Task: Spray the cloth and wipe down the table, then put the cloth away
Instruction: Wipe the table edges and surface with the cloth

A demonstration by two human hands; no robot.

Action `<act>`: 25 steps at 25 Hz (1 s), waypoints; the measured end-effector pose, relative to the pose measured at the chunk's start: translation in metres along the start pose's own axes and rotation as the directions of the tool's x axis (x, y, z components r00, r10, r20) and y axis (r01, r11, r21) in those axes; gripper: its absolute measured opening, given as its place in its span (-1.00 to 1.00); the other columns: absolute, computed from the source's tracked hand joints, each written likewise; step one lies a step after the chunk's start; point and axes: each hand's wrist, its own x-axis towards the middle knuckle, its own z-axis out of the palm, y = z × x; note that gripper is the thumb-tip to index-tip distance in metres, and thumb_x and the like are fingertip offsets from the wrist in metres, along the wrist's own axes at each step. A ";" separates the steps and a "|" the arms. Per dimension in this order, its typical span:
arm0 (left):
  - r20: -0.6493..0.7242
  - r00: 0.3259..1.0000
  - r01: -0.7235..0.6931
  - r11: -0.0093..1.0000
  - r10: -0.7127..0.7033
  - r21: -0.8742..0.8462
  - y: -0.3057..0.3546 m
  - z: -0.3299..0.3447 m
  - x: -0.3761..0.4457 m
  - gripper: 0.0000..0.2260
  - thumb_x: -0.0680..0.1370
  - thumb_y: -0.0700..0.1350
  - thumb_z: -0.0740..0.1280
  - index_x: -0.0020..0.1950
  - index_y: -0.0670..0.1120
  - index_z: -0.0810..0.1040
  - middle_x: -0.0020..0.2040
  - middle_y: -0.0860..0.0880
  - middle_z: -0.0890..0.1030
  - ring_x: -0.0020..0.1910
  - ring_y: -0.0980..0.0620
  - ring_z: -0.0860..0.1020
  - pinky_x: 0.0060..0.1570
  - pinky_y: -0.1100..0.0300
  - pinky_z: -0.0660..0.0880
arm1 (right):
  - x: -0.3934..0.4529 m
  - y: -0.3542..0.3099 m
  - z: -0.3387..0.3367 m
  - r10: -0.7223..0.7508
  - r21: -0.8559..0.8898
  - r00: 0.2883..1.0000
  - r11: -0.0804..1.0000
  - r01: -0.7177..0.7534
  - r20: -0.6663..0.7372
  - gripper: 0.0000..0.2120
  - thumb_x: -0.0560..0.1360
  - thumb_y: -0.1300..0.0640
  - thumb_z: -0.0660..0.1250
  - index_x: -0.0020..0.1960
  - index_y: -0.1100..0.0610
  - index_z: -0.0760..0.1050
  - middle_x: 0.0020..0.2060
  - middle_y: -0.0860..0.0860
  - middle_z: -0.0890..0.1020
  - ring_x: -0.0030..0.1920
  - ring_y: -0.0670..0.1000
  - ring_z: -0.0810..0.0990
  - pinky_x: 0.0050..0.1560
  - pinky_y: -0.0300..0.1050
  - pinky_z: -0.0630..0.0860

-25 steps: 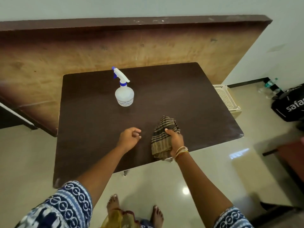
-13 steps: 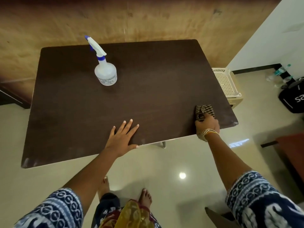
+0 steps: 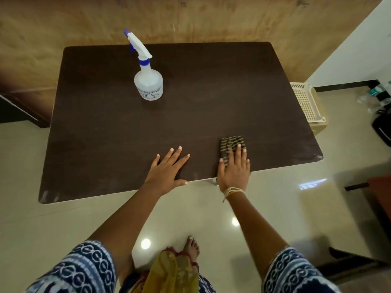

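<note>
Right hand [image 3: 233, 170] flat, fingers straight, pressing folded cloth [image 3: 232, 145] on bench [image 3: 105, 134] nr front edge, left hand [image 3: 167, 169] spread flat bracing; wipe w/ even pressure, overlapping passes.

Dark brown table [image 3: 105, 134]; brown-striped cloth [image 3: 231, 142]; white bottle [image 3: 148, 83], blue nozzle; cream basket [image 3: 306, 102].

soft, even indoor light, ceiling lamps glaring on the glossy floor [image 3: 190, 218], wide-angle bending at edges.
</note>
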 end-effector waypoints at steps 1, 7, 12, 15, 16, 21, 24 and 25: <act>0.001 1.000 -0.014 1.000 0.014 0.003 -0.004 -0.002 -0.002 -0.22 0.50 0.30 0.25 0.58 0.17 -0.10 0.60 0.07 -0.19 0.58 0.02 -0.15 0.51 -0.13 -0.04 | -0.014 -0.025 0.006 -0.036 0.009 0.999 0.999 0.036 0.015 -0.38 0.55 -0.15 -0.12 0.54 0.08 0.18 0.56 0.09 0.13 0.56 0.13 0.05 0.51 0.11 0.05; -0.072 0.996 0.055 0.996 -0.051 0.065 -0.081 0.001 -0.069 -0.21 0.51 0.26 0.26 0.60 0.06 -0.07 0.61 0.03 -0.16 0.58 0.01 -0.13 0.50 -0.15 -0.07 | -0.058 -0.095 0.021 -0.354 0.027 0.919 0.934 0.355 0.170 -0.40 0.56 -0.12 -0.04 0.56 0.06 0.12 0.55 0.06 0.16 0.56 0.10 0.08 0.52 0.11 0.12; -0.138 0.959 0.256 0.966 -0.248 0.046 -0.175 0.005 -0.132 -0.09 0.44 0.29 0.34 0.60 -0.05 -0.05 0.61 -0.07 -0.11 0.59 -0.08 -0.09 0.49 -0.19 -0.07 | -0.031 -0.029 0.004 -0.041 -0.002 0.997 0.999 0.041 0.061 -0.36 0.55 -0.09 -0.05 0.56 0.17 0.09 0.56 0.11 0.11 0.56 0.13 0.04 0.51 0.16 0.13; -0.184 0.937 0.308 0.951 -0.295 0.041 -0.215 0.010 -0.160 -0.10 0.41 0.26 0.41 0.59 -0.07 0.06 0.60 -0.15 -0.01 0.58 -0.15 0.00 0.48 -0.22 0.03 | -0.041 -0.053 0.015 0.119 0.028 0.992 0.993 -0.118 -0.031 -0.38 0.59 -0.11 -0.09 0.56 0.17 0.05 0.57 0.09 0.08 0.57 0.11 -0.01 0.54 0.14 0.04; -0.224 0.926 0.318 0.948 -0.305 0.021 -0.227 0.013 -0.169 -0.09 0.38 0.25 0.44 0.58 -0.07 0.11 0.59 -0.17 0.02 0.57 -0.18 0.04 0.46 -0.23 0.06 | -0.051 -0.073 0.024 0.131 0.049 0.989 0.991 -0.128 -0.064 -0.37 0.58 -0.11 -0.08 0.56 0.18 0.08 0.56 0.09 0.11 0.57 0.12 0.02 0.53 0.14 0.05; -0.232 0.783 0.359 0.724 -0.577 -0.589 -0.267 0.015 -0.190 -0.18 0.38 0.11 0.52 0.52 -0.10 0.25 0.51 -0.17 0.27 0.48 -0.14 0.28 0.41 -0.05 0.24 | -0.105 -0.198 0.073 0.032 0.174 0.974 0.985 0.007 -0.223 -0.50 0.56 -0.05 0.11 0.41 0.17 0.41 0.45 0.09 0.39 0.49 0.12 0.27 0.49 0.05 0.10; 0.119 0.698 0.130 -0.039 -0.706 -0.991 -0.283 0.015 -0.190 -0.64 0.55 -0.09 0.38 0.29 -0.21 0.51 0.16 -0.19 0.61 0.05 -0.09 0.63 0.07 0.10 0.57 | -0.132 -0.255 0.094 -0.034 0.183 0.972 0.980 0.079 -0.234 -0.51 0.55 -0.04 0.14 0.41 0.14 0.42 0.45 0.06 0.39 0.49 0.11 0.28 0.49 0.05 0.10; 0.208 0.702 0.114 -0.181 -0.681 -0.977 -0.286 0.014 -0.191 -0.78 0.59 -0.16 0.31 0.19 -0.21 0.56 0.04 -0.15 0.65 -0.10 -0.02 0.67 -0.05 0.15 0.60 | -0.142 -0.270 0.100 -0.076 0.161 0.970 0.980 0.115 -0.230 -0.50 0.55 -0.04 0.13 0.42 0.13 0.40 0.46 0.06 0.38 0.50 0.11 0.26 0.49 0.05 0.09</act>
